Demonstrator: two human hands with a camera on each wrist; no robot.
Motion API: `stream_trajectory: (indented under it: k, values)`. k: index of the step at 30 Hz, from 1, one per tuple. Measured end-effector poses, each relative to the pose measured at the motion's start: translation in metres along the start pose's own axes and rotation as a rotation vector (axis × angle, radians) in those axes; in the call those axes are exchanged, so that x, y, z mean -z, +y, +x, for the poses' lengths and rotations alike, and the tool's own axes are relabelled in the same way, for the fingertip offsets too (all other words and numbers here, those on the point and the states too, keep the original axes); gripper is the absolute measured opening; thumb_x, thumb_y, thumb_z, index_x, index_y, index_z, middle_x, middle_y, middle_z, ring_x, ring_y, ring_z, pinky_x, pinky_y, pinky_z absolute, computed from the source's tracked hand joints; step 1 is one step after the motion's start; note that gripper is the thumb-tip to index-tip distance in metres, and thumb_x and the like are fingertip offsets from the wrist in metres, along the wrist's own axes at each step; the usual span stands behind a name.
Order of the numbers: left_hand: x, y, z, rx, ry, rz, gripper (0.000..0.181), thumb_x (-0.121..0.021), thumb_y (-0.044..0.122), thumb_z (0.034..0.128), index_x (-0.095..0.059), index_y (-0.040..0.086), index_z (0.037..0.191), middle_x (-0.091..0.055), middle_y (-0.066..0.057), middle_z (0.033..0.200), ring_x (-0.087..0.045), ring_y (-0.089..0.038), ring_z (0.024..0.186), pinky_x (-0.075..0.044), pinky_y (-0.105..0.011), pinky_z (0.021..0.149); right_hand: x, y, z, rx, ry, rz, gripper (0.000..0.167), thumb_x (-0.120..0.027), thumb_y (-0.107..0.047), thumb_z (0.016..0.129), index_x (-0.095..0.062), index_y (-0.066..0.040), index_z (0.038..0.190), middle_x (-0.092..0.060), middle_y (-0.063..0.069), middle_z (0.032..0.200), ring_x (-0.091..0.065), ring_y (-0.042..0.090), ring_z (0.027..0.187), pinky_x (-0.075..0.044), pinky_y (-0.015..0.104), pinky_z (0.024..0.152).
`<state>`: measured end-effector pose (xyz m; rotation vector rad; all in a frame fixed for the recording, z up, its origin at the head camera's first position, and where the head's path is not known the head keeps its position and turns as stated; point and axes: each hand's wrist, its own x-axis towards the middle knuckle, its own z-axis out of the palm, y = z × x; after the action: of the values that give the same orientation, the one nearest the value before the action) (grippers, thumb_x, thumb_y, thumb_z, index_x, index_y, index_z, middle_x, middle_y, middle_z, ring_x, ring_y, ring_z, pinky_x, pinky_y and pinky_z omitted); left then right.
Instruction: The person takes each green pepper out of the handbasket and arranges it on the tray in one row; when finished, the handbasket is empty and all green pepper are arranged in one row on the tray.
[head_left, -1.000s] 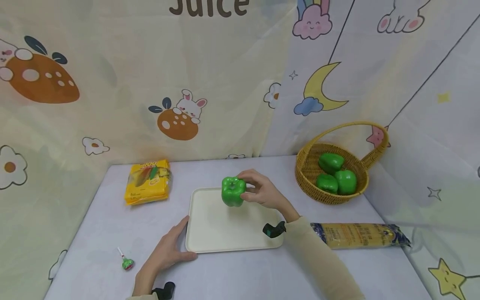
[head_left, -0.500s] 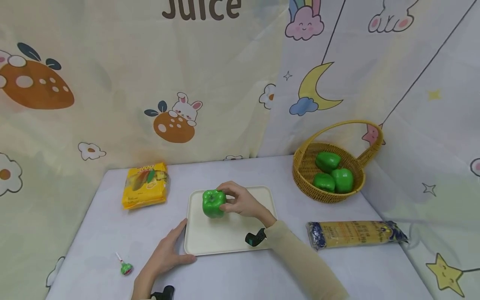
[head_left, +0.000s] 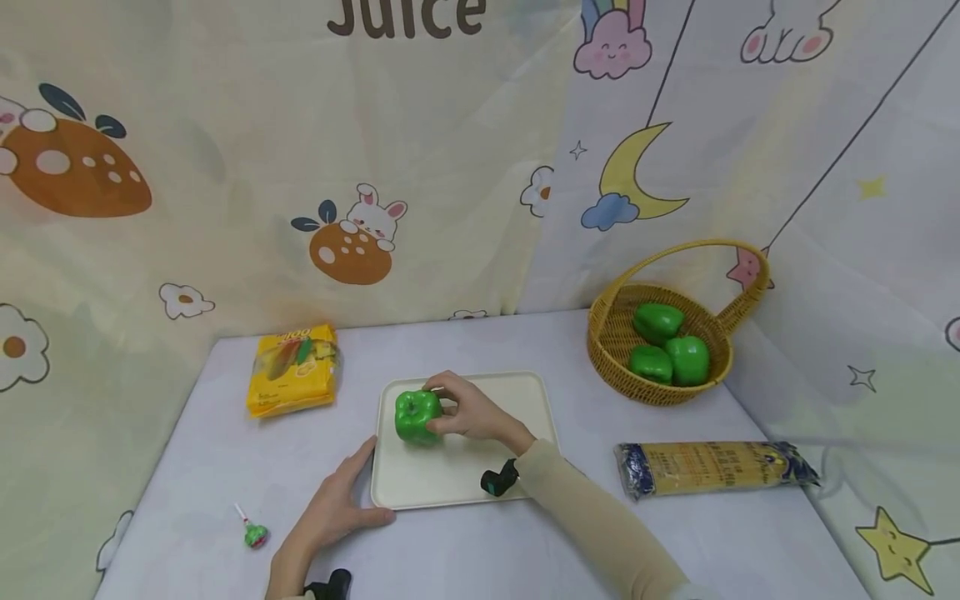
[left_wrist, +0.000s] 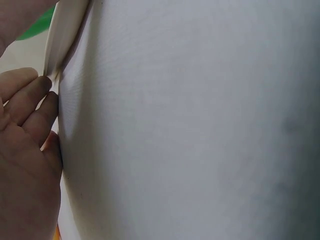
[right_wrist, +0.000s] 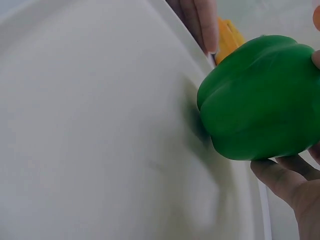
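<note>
Since a second ago, the green pepper (head_left: 417, 417) has travelled leftward and lower, and the right hand (head_left: 471, 410) has gone with it. That hand holds the pepper from its right side, fingers (right_wrist: 280, 180) and thumb curved only as far as its width demands. The pepper is over the left part of the white tray (head_left: 502, 467); whether its base touches down I can't tell. It stands roughly upright, stem up; its long axis, barely longer than its width, runs from stem to base. I'd guess it is light, firm, glossy enough to slip, and not fragile; the fuller sides, below the stem, look the best place to take hold. The left hand (head_left: 330, 504) is spread with nothing in its grasp, fingers along the tray's left edge, thumb by the near corner. Farther out are a lollipop (head_left: 256, 534), a yellow packet (head_left: 292, 371), a long packet (head_left: 716, 467) and a basket (head_left: 630, 385) holding three more peppers (head_left: 688, 361).
</note>
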<state>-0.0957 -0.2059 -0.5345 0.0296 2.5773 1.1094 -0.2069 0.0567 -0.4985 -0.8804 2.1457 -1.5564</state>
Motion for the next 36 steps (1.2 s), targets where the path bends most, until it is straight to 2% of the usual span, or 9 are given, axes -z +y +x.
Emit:
stream_trajectory:
  k: [8,23,29,36]
  values:
    - [0.001,0.001,0.0,-0.008,-0.006,0.009,0.126,-0.094,0.051,0.0582,-0.025,0.027,0.16,-0.031,-0.011,0.166,-0.026,-0.045,0.153,-0.028,-0.067,0.121,0.001,0.003,0.005,-0.021,-0.034,-0.036,0.056,-0.072,-0.002,0.086,-0.047,-0.007,0.136,-0.045,0.012,0.141,-0.048,0.037,0.142,-0.049,0.035,0.114]
    - [0.001,0.0,0.001,-0.03,-0.003,0.018,0.126,-0.094,0.05,0.0594,-0.024,0.024,0.161,-0.031,-0.012,0.166,-0.028,-0.045,0.152,-0.03,-0.066,0.121,0.004,0.002,0.019,0.009,-0.095,-0.067,0.057,-0.072,-0.005,0.088,-0.047,-0.008,0.138,-0.044,0.012,0.143,-0.043,0.035,0.146,-0.046,0.039,0.117]
    - [0.003,0.001,0.0,-0.017,-0.012,0.012,0.126,-0.094,0.049,0.0598,-0.023,0.023,0.161,-0.03,-0.013,0.166,-0.027,-0.046,0.152,-0.029,-0.067,0.12,0.005,0.0,0.028,0.034,-0.114,-0.076,0.054,-0.071,-0.004,0.087,-0.047,-0.006,0.136,-0.044,0.013,0.142,-0.044,0.032,0.145,-0.047,0.036,0.117]
    - [0.002,-0.001,0.0,-0.028,-0.01,0.002,0.126,-0.094,0.048,0.0595,-0.024,0.024,0.161,-0.03,-0.012,0.166,-0.027,-0.045,0.152,-0.029,-0.067,0.121,0.004,-0.003,0.034,0.009,-0.115,-0.099,0.055,-0.071,-0.005,0.088,-0.047,-0.007,0.138,-0.044,0.012,0.144,-0.043,0.03,0.146,-0.046,0.034,0.117]
